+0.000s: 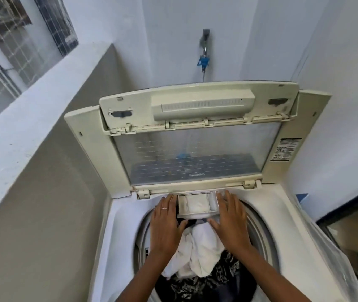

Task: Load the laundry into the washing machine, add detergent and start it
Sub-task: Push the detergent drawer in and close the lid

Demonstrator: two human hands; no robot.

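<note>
White powder fills the pale plastic detergent drawer (197,205), pulled out at the back edge of the washing machine (117,225), under its raised lid (195,153). My left hand (166,223) and right hand (231,219) lie flat with straight fingers against the drawer's two sides, thumbs beneath its front. Below them crumpled white cloth (197,249) tops dark patterned laundry (215,277) in the round drum.

Left hand (166,222), right hand (230,221) outstretched, flat
</note>
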